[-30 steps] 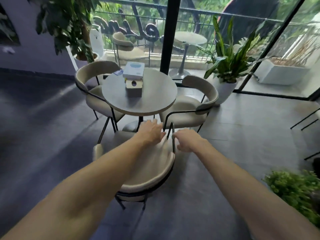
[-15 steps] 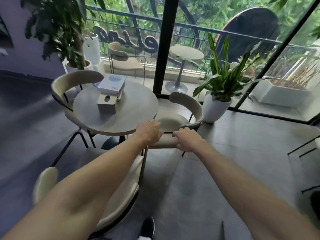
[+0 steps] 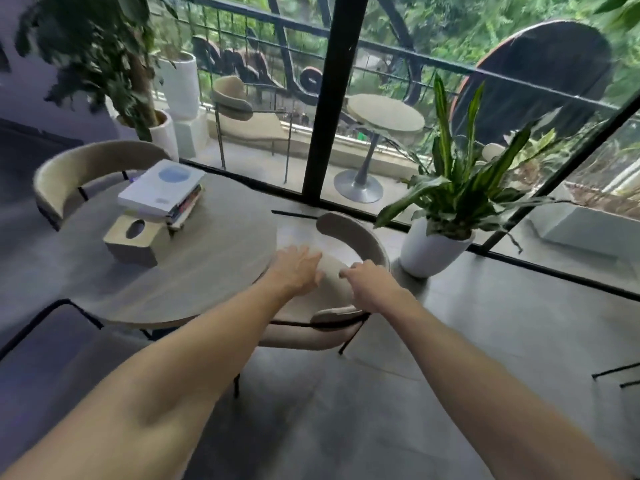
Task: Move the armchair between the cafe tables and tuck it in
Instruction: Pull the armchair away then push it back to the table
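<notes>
A beige armchair with a curved back and thin black legs stands at the right side of the round grey cafe table, its seat partly under the tabletop. My left hand hovers over the table's right edge and that seat, fingers spread, holding nothing. My right hand hangs just above the chair's near arm, fingers curled, with nothing in them. A black metal frame at the lower left belongs to the nearest chair, most of which is out of view.
A second beige armchair sits behind the table on the left. Stacked books and a tissue box lie on the table. A white potted plant stands right of the armchair, by the window post. Black chair legs show at the right edge.
Both hands have left the arm of the nearest armchair, which slid out of view at the lower left. They now hang over the right-hand armchair, and the view has moved right and closer.
</notes>
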Demonstrator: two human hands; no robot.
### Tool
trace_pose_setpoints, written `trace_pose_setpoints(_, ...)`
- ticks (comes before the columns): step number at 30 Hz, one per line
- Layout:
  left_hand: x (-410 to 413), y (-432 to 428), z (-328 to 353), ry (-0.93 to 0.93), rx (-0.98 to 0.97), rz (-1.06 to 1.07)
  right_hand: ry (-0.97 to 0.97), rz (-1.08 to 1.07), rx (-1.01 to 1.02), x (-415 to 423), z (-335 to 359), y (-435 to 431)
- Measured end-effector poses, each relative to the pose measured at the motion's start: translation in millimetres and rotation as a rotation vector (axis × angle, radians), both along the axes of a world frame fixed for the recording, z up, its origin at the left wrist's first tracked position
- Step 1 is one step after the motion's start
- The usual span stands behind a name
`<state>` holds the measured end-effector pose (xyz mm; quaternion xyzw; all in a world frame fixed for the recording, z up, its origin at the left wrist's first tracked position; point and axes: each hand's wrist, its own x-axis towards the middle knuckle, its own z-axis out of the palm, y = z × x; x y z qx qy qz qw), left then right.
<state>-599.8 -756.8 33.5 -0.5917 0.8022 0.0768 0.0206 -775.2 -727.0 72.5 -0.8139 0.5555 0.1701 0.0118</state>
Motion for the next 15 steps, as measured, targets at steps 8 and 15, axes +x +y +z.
trace_pose_setpoints(8, -78.7, -83.9, -14.4, 0.057, 0.101, 0.306, 0.037, 0.267, 0.029, -74.9, -10.2, -117.5)
trace_pose_setpoints(15, -148.1, -136.7, -37.9, 0.087, 0.112, 0.507, 0.068, 0.528, 0.055, -128.1, -27.3, -203.8)
